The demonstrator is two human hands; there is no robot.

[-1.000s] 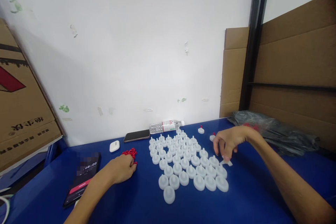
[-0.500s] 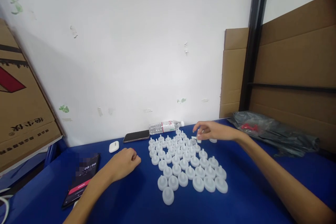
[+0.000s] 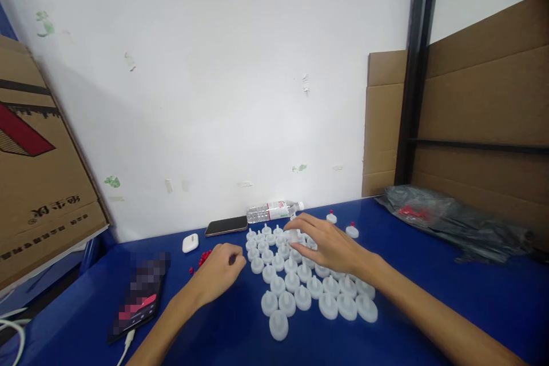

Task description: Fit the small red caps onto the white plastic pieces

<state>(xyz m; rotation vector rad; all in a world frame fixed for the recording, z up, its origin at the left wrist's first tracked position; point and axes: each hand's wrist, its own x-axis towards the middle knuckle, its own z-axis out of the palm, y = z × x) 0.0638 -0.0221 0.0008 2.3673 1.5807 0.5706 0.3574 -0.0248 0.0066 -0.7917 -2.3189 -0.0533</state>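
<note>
Right hand (image 3: 315,243) crosses inward, one white cap (image 3: 293,235) at its fingertips

The right hand swings left over the rows of white caps (image 3: 292,283) on the blue counter (image 3: 223,326), thumb and fingers parted only by the cap they appear to pinch. The left hand (image 3: 222,267) waits palm down beside the rows, fingers curled in; whether it holds anything cannot be told. The shift brings the two hands near each other, so the handling now centres on the space between them, with no red on the pinched cap in view.

Half a second earlier, the right hand is farther right, holding a white piece tilted at the rows' far edge. Its move uncovers two red-tipped caps (image 3: 352,231), standing apart at the right. The left hand edges toward the rows, exposing the small red pieces (image 3: 205,257) behind it. The nearest white caps stay in the same arrangement.
</note>
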